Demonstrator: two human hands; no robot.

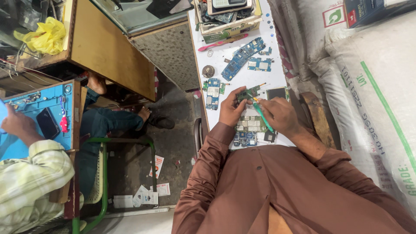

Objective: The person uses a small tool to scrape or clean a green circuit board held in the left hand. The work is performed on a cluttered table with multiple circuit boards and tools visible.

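Observation:
My left hand (232,107) pinches a small green circuit board (248,92) just above the white worktable (277,47). My right hand (279,113) grips a thin green-handled tool (262,116), its tip touching the board's edge. Both hands meet over the table's near end. Under them lie another green board (250,124) and a blue board (245,138). My brown sleeves fill the lower part of the view.
Several blue phone boards (241,58) (213,92), a pink tool (222,43), a small round tin (208,71) and a box of parts (227,19) lie farther up the table. White sacks (372,82) stand at right. Another person (26,173) works at a blue mat (39,108) on the left.

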